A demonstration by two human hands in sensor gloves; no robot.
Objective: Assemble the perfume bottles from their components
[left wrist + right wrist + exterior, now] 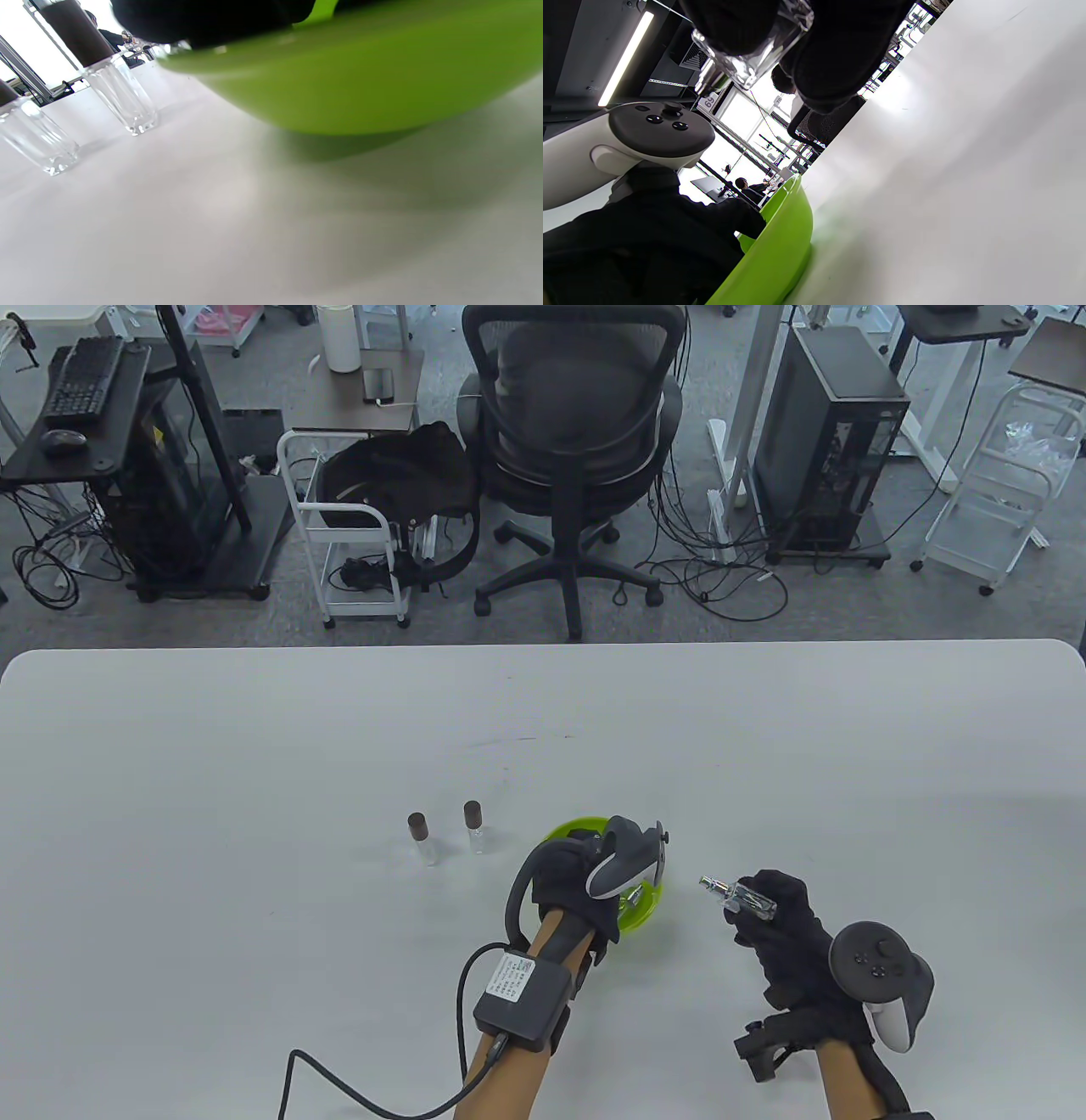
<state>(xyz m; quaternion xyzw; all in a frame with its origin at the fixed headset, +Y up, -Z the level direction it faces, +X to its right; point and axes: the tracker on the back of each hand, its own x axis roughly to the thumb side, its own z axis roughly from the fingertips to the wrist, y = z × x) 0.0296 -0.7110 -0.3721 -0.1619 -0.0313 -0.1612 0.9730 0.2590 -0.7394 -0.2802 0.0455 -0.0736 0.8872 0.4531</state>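
Right hand (pixel 785 929) is up off the table, fingers curled round a clear glass perfume bottle (pixel 747 897), silver spray head pointing left and no cap on it. Left hand (pixel 585 878) is down in the green bowl (pixel 567 829) just left of it, presumably after a cap; its fingers are hidden behind the tracker and the bowl rim, so whether they grip anything I cannot tell. Two finished bottles (pixel 424 838) with dark brown caps stand upright to the far left of the bowl, close together.

Risks, as I judge them: the bowl looks light, and a hand fishing in it could tip or slide it. The held bottle is slick glass gripped at an angle, so a cap pushed on crooked could twist it loose. A wide left sweep could topple the standing pair.

The white table (pixel 254 780) is smooth and matte. Beyond its far edge are an office chair (pixel 573 432), a white trolley and computer towers on grey carpet.
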